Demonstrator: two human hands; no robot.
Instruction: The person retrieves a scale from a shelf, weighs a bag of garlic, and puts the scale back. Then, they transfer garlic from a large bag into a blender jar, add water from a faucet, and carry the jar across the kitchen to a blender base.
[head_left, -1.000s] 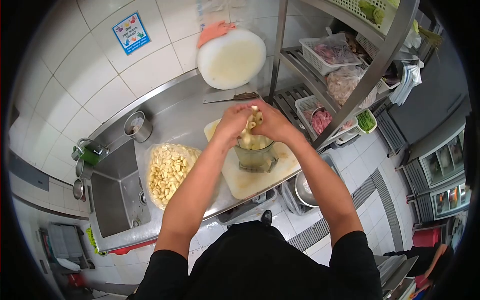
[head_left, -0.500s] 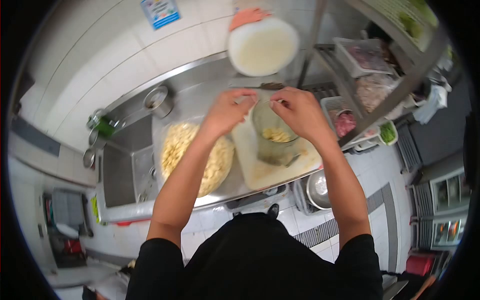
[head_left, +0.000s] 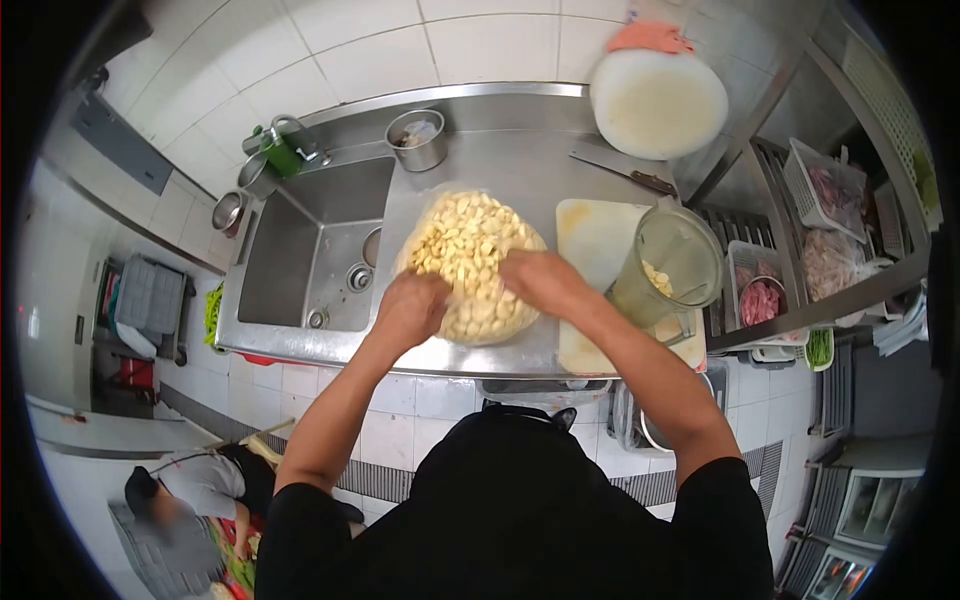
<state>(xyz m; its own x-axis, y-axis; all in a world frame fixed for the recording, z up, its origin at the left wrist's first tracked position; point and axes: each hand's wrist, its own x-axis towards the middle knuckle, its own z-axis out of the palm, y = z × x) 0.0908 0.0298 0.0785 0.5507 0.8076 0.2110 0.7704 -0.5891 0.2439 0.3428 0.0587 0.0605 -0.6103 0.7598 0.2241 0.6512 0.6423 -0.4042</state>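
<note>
A clear plastic bag full of peeled garlic cloves rests on the steel counter, its mouth spread wide. My left hand is closed on the bag's near left edge, fingers curled inward. Opposite it, my right hand grips the right edge, its fingertips over the cloves and partly hidden. To the right, a see-through blender jar with some cloves inside stands on a stained white cutting board, beside my right forearm.
A cleaver lies behind the board, near a round white board against the wall. Left are a sink and a steel pot. Shelving with meat baskets borders the right. Another person works at lower left.
Both hands have left the blender jar's rim and moved left and nearer to the garlic bag, taking hold of its edges. My view has shifted, and another person has come into sight.
</note>
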